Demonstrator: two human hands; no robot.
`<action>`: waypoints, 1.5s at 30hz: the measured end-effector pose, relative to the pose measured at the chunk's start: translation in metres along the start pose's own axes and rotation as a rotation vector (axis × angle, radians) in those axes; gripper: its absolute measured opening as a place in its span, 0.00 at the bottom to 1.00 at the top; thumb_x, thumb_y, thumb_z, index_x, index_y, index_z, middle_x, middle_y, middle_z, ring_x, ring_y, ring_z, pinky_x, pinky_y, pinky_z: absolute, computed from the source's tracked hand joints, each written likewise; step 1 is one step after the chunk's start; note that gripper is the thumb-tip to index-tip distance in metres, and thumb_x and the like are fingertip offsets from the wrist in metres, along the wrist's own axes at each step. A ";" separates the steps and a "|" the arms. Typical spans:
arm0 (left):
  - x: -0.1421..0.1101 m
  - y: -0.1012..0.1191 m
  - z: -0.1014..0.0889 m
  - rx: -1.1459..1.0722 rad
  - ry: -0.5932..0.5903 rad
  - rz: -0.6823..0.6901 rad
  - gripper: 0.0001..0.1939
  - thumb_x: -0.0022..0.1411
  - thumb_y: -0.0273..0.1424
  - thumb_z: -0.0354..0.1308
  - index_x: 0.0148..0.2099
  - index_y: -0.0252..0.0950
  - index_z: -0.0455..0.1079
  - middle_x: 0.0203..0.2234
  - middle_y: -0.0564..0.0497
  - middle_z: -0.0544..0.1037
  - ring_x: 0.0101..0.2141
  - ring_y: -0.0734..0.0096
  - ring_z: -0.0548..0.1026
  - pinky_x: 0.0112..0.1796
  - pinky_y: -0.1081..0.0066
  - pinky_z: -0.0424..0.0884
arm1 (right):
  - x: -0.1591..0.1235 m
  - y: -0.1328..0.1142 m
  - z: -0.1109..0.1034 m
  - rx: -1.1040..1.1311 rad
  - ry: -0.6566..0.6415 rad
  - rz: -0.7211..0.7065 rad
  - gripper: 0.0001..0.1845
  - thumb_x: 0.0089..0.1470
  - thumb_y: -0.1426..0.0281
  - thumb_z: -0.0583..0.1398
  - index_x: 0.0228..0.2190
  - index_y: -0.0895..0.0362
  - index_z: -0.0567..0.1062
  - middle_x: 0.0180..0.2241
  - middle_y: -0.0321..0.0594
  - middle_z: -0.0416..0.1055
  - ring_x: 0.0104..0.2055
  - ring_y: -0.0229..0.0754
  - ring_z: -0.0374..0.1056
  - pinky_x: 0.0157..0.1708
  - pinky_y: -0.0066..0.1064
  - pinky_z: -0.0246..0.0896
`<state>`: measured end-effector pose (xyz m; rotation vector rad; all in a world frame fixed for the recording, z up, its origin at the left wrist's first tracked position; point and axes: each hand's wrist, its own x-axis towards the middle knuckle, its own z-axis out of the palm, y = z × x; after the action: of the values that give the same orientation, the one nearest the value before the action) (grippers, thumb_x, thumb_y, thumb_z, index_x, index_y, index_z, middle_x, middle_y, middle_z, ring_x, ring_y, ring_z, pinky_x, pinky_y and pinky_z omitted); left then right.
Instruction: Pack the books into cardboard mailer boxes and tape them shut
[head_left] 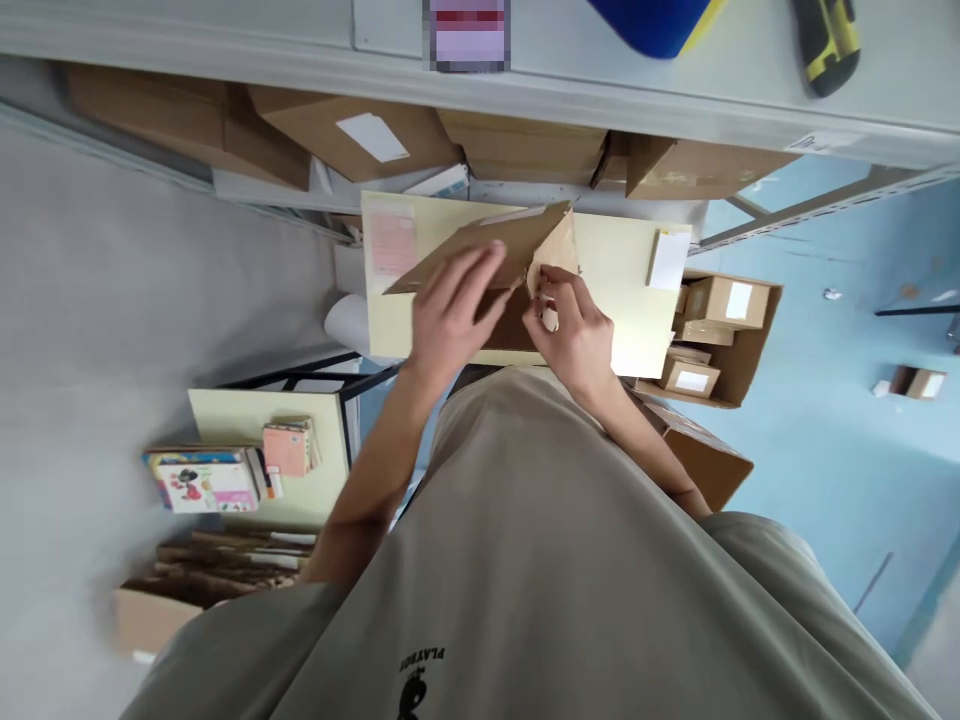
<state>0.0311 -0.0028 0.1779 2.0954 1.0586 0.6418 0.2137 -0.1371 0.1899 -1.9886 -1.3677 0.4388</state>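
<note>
A brown cardboard box (480, 240) stands tilted on the cream-yellow tabletop (630, 300) in front of me. My left hand (450, 315) rests against its near left side, fingers stretched out and apart. At the box's right end, my right hand (574, 330) has its fingers pinched on the torn-looking edge of the cardboard. A small whitish bit shows between those fingers, too small to name. My hands hide part of the box's near side.
Several cartons (525, 145) line the shelf behind the table. A utility knife (829, 45) lies on the upper shelf. To the right, an open carton (761, 340) holds smaller boxes. Books (210, 480) sit on a low stand at left. A white pad (669, 258) lies on the tabletop.
</note>
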 end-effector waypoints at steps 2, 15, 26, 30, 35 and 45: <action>0.002 0.019 0.013 -0.038 -0.084 -0.060 0.18 0.76 0.52 0.72 0.60 0.50 0.84 0.61 0.45 0.87 0.69 0.40 0.82 0.72 0.39 0.80 | -0.006 -0.001 -0.004 0.026 -0.016 -0.036 0.17 0.81 0.65 0.55 0.60 0.52 0.79 0.67 0.52 0.81 0.56 0.51 0.88 0.49 0.37 0.88; -0.011 0.079 0.006 0.026 -0.070 0.049 0.20 0.89 0.43 0.55 0.67 0.43 0.84 0.64 0.47 0.88 0.67 0.54 0.85 0.71 0.54 0.82 | -0.019 0.017 -0.031 -0.084 -0.049 -0.251 0.25 0.83 0.64 0.57 0.72 0.51 0.79 0.69 0.52 0.81 0.68 0.53 0.84 0.61 0.40 0.87; -0.020 0.104 -0.018 0.032 -0.021 0.095 0.20 0.92 0.41 0.51 0.69 0.46 0.83 0.63 0.50 0.90 0.63 0.61 0.88 0.68 0.62 0.84 | -0.024 -0.006 -0.067 -0.133 -0.080 -0.357 0.27 0.82 0.61 0.63 0.76 0.44 0.78 0.70 0.48 0.80 0.69 0.57 0.83 0.68 0.44 0.85; -0.021 0.107 -0.024 0.084 -0.038 0.144 0.20 0.89 0.34 0.55 0.72 0.44 0.82 0.65 0.48 0.88 0.66 0.57 0.87 0.71 0.58 0.82 | -0.029 -0.008 -0.065 -0.109 -0.007 -0.355 0.25 0.83 0.63 0.61 0.75 0.46 0.79 0.68 0.46 0.82 0.68 0.56 0.84 0.67 0.45 0.87; -0.020 0.098 -0.030 0.124 -0.093 0.182 0.30 0.84 0.26 0.56 0.82 0.47 0.73 0.74 0.49 0.81 0.73 0.52 0.80 0.75 0.53 0.78 | -0.036 -0.012 -0.058 -0.061 0.048 -0.337 0.24 0.81 0.63 0.64 0.72 0.45 0.82 0.65 0.44 0.85 0.65 0.57 0.86 0.64 0.47 0.90; -0.025 0.091 -0.029 0.174 -0.086 0.233 0.31 0.84 0.25 0.54 0.82 0.42 0.73 0.75 0.44 0.80 0.75 0.49 0.78 0.75 0.51 0.78 | -0.046 -0.014 -0.033 -0.109 0.219 -0.357 0.26 0.77 0.74 0.64 0.70 0.47 0.79 0.62 0.45 0.86 0.63 0.51 0.87 0.58 0.39 0.91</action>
<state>0.0422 -0.0521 0.2623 2.3986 0.8558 0.5815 0.2060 -0.1872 0.2190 -1.7631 -1.5878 -0.0167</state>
